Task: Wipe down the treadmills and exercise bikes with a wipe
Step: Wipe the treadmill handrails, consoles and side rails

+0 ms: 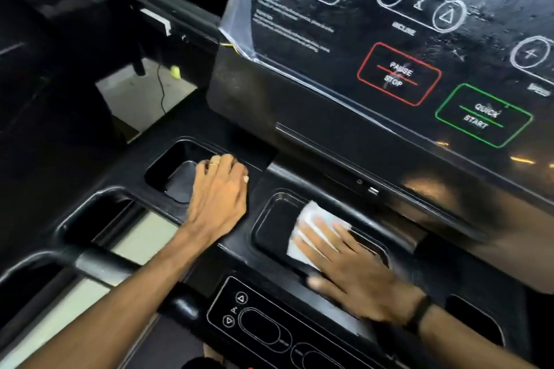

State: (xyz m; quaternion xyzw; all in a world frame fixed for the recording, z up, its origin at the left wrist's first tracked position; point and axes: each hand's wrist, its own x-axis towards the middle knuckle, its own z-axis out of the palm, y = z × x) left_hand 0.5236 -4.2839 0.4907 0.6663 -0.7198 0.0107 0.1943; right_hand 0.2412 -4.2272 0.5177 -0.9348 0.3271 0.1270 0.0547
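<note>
I look down on a black treadmill console point(314, 117). A white wipe point(311, 219) lies in the shallow centre tray point(269, 225) below the display. My right hand point(356, 272) presses the wipe flat with straight, spread fingers; the hand is motion-blurred. My left hand point(218, 192) rests on the ledge between the tray and the left cup holder point(177, 171), fingers bent over the holder's rim. It holds nothing that I can see.
The glossy display panel point(419, 24) with red PAUSE STOP point(398, 75) and green QUICK START point(482, 115) buttons rises at upper right. A lower control strip point(263, 326) sits near me. A handrail point(99, 263) runs at left, with floor and a cable beyond.
</note>
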